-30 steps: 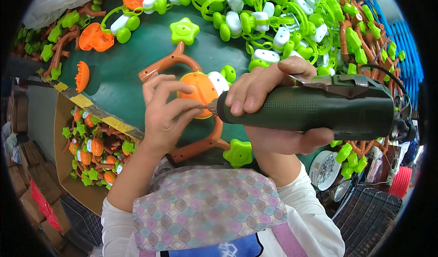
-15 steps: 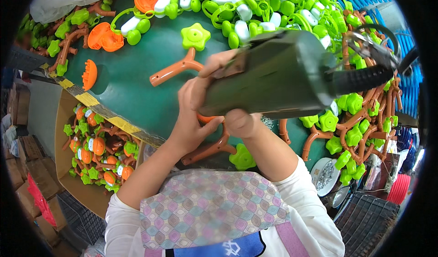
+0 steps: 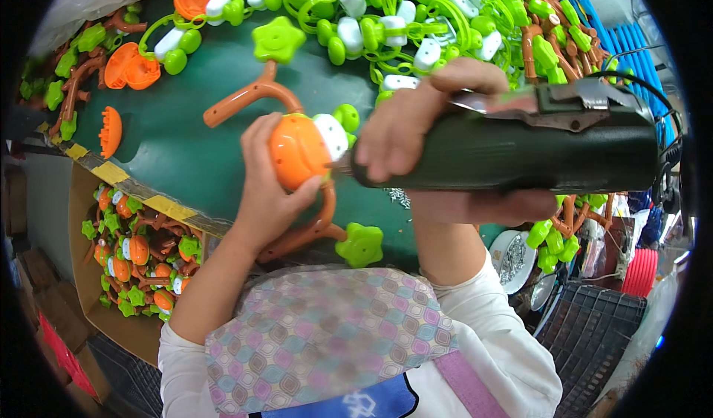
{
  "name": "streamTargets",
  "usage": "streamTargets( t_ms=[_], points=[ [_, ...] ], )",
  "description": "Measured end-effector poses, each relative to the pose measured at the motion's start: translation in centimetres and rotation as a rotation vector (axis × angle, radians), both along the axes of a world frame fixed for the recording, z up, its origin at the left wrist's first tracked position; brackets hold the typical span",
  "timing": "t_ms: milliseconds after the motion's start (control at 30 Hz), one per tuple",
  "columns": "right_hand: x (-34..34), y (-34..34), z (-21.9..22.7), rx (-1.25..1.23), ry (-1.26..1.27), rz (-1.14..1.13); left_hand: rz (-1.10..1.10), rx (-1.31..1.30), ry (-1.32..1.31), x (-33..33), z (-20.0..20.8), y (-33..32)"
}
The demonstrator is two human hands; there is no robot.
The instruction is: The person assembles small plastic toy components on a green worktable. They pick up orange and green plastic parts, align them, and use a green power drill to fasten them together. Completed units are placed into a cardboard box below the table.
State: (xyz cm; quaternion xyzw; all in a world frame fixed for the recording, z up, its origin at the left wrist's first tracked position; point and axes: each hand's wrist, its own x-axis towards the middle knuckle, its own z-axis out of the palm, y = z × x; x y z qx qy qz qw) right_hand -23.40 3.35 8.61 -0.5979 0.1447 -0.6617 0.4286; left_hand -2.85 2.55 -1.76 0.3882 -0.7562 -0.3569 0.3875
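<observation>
My left hand (image 3: 261, 184) grips a round orange plastic toy body (image 3: 298, 151), fingers on its left side and thumb along its lower edge. Brown branch pieces (image 3: 249, 99) extend above and below the body. A green star-shaped end (image 3: 280, 41) tips the upper branch, and another green star (image 3: 361, 245) tips the lower one. At the body's right is a white and green part (image 3: 331, 136). My right hand (image 3: 397, 132) is wrapped round the front of a dark electric screwdriver (image 3: 542, 147), held level. Its bit points left at the body's lower right edge; whether it touches is unclear.
Green and white parts (image 3: 401, 28) are heaped at the back. Orange shells (image 3: 132, 67) lie at the left of the green table (image 3: 186, 151). A cardboard box (image 3: 89, 269) holds assembled toys below the table's taped edge. A white dish of screws (image 3: 512, 258) is at the right.
The screwdriver has swung from across the toy toward the right, and its bit now faces the orange body. The body, mostly hidden before, shows in my left hand. The whole view has shifted.
</observation>
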Motion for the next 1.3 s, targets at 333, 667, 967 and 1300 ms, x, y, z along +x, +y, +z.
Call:
streamTargets(
  t_ms=[333,667,967,1300],
  points=[
    [-4.3,6.2,-6.9,0.442,0.088,-0.324,0.0,-0.15,-0.115,0.3,0.3,-0.3],
    [-2.8,4.2,-3.6,0.052,-0.246,-0.197,-0.188,-0.387,-0.32,-2.5,4.2,0.7],
    [-0.6,1.1,-2.6,-0.029,-0.201,-0.081,-0.054,-0.443,-0.344,-1.1,5.7,-0.4],
    [2.1,-1.7,-1.1,0.083,-0.095,-0.277,0.135,0.115,0.112,-0.2,1.1,-0.7]
  ],
)
